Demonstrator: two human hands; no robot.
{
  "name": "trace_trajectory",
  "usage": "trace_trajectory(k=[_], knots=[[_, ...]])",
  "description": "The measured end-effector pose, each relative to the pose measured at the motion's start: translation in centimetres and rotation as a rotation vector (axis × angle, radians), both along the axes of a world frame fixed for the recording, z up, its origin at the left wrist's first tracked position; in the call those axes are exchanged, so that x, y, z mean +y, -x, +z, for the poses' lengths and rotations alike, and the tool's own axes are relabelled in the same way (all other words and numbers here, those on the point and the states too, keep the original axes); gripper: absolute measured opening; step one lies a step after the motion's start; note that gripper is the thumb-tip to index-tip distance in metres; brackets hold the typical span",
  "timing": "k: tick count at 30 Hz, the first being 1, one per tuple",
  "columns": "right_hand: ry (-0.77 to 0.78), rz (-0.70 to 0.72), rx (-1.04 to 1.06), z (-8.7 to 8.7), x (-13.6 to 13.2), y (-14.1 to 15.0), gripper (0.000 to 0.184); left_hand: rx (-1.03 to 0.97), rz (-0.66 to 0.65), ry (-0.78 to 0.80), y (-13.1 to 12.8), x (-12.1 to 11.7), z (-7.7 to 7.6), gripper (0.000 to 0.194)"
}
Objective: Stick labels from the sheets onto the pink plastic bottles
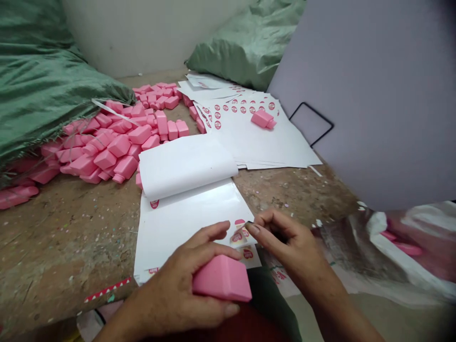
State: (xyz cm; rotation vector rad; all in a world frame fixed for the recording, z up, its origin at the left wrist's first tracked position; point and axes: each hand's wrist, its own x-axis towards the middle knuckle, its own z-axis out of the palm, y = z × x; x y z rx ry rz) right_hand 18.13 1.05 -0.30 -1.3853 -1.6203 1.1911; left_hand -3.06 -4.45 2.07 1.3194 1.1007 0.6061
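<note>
A pink plastic bottle (223, 279) lies in my left hand (181, 280), fingers and thumb wrapped around its sides, base end facing right. My right hand (285, 237) pinches thumb against forefinger at the edge of a small oval sticker (238, 236), which looks partly lifted. The sticker is at the right side of a white sticker sheet (185, 223) lying at the table's near edge. A few more red and pink stickers show near its lower right corner. The upper part of a sheet (188, 164) is folded back over the stack.
A heap of pink bottles (117, 142) spills from a green sack (46, 85) on the left. More sticker sheets (270, 152) lie behind, with a single bottle (262, 119) on them. A grey panel (374, 95) leans at right, near a plastic bag (377, 228).
</note>
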Motion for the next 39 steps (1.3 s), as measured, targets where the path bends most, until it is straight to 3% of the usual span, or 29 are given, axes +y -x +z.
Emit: trace_trajectory(k=[2,5,9,11,15,18,20,24,27,33,39], knots=[[-0.027,0.069,-0.042,0.1,-0.3,0.4,0.023,-0.017,0.056,-0.034,-0.5,-0.6,-0.2,0.054],[-0.103,0.135,-0.142,-0.4,-0.5,0.5,0.021,-0.212,0.173,0.089,-0.6,-0.8,-1.1,0.048],[-0.189,-0.022,-0.265,-1.2,-0.3,0.2,0.024,-0.401,0.217,0.314,0.2,-0.9,-1.8,0.05],[-0.043,-0.026,-0.135,-1.3,-0.2,0.4,0.029,-0.415,0.22,0.329,0.4,-1.0,-1.9,0.05],[0.238,0.119,0.147,-1.1,-0.4,1.4,0.028,-0.409,0.218,0.278,0.4,-1.0,-1.9,0.047],[0.274,0.174,0.212,-1.5,-0.4,1.9,0.022,-0.424,0.224,0.283,0.2,-0.9,-2.0,0.049],[0.283,0.132,0.244,-1.8,-0.4,1.9,0.023,-0.427,0.271,0.318,0.1,-0.9,-2.1,0.052],[0.42,-0.064,0.429,-1.5,-0.3,1.9,0.026,-0.408,0.528,0.35,0.0,-0.6,-2.5,0.052],[0.561,-0.097,0.518,-0.3,-0.7,2.4,0.035,-0.543,0.667,0.4,-0.4,-0.2,-2.7,0.047],[0.666,0.002,0.521,0.8,-1.9,4.0,0.034,-0.822,0.755,0.467,-1.6,0.4,-3.2,0.052],[0.688,0.047,0.529,-0.2,-1.7,4.9,0.039,-0.824,0.759,0.465,-1.9,0.5,-3.3,0.052]])
